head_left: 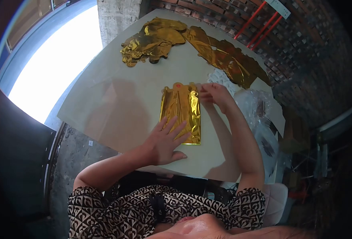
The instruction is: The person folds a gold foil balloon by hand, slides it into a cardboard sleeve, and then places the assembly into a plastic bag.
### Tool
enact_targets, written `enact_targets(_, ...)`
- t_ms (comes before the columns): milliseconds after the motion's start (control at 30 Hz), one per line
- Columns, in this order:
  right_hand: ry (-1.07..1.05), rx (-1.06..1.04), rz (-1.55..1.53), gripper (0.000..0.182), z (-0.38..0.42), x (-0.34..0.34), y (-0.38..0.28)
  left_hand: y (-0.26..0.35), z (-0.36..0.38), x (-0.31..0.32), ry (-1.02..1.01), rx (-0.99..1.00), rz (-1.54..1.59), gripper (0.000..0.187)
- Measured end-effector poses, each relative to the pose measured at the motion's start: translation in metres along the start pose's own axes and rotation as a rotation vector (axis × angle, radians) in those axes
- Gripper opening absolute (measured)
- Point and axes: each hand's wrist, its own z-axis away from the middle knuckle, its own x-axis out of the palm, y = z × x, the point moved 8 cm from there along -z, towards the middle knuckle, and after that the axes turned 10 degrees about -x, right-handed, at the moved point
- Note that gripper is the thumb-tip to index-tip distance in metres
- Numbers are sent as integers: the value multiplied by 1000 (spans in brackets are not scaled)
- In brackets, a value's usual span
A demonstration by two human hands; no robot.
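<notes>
A shiny gold foil piece (179, 111), roughly rectangular with a scalloped top edge and a small red round mark, lies flat on the pale table (144, 83). My left hand (166, 143) is spread over its lower left part, fingers apart and holding nothing. Beside the top right corner of the foil is my right hand (215, 95), with its fingers bent and drawn together. Whatever is between those fingertips, if anything, is too small to make out.
Crumpled gold foil pieces (156, 38) lie at the back left, and more overlap (228, 55) towards the back right. White small items (222, 78) and clear plastic bags (255, 107) are beyond my right hand. A brick wall (299, 44) stands behind.
</notes>
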Motion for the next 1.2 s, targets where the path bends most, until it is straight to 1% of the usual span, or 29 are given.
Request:
enact_targets(33,-7,125,145,29,22,-3,16,2,1,0,4,0,-10,75)
enact_targets(67,-12,181,77,28,33,2,21,1,1,0,14,-9,-22,75)
enact_targets(100,-6,184,69,28,37,4,24,1,0,1,6,-1,-24,75)
enact_targets(167,-115,258,-51,24,43,20,30,1,0,2,4,-8,-36,75)
enact_targets(200,-117,299,-61,22,44,23,29,1,1,2,2,-4,-46,75)
enact_targets(233,-115,289,-72,22,42,24,27,2,1,1,6,-7,-35,74)
enact_targets(300,-210,349,-84,20,42,34,30,2,2,-1,11,-1,-38,74)
enact_targets(333,-219,370,-88,21,40,38,30,2,2,-1,17,-2,-35,74)
enact_targets(467,-261,298,-116,22,45,43,20,3,3,-6,46,18,-17,73)
enact_targets(533,-203,249,-139,23,50,44,17,2,4,-6,31,17,-16,75)
enact_targets(567,-204,248,-132,23,54,43,15,2,3,-5,14,18,-16,77)
enact_targets(600,-189,230,-44,22,61,41,3,2,3,-8,20,14,-14,77)
enact_targets(633,-175,210,44,21,65,39,-4,1,4,-23,124,5,66,80)
enact_targets(667,-194,169,-9,22,45,30,27,-3,5,-36,229,-6,144,82)
enact_targets(700,-200,163,-4,22,48,29,22,-11,4,-34,237,-11,140,82)
enact_targets(767,-109,97,41,22,57,22,3,-71,14,-48,638,-382,560,91)
enact_targets(800,-117,89,44,22,61,23,0,-75,9,-58,647,-385,554,91)
enact_targets(867,-6,-87,21,21,68,14,-19,-107,-7,-28,172,-823,1144,95)
enact_targets(900,-61,-102,98,19,80,14,-33,-108,-19,-22,48,-746,1282,100)
enact_targets(933,-66,-106,100,19,84,13,-35,-116,-28,-8,-32,-738,1395,94)
enact_targets(967,-72,-215,93,17,89,13,-44,-119,-37,2,-117,-724,1506,88)
enact_targets(1000,-75,-323,86,15,97,12,-51,-102,-41,-21,-194,-615,1521,62)
enact_targets(1033,-72,-322,86,15,106,12,-54,-97,-41,-27,-197,-613,1521,62)
enact_targets(1100,-13,-460,130,13,132,9,-71,-96,-45,-43,-34,-558,1224,34)
enact_targets(1133,-5,-452,128,13,144,9,-67,-91,-43,-37,-46,-557,1226,34)
enact_targets(1200,167,-1047,655,16,197,17,-98,-72,-27,-67,408,-237,829,19)
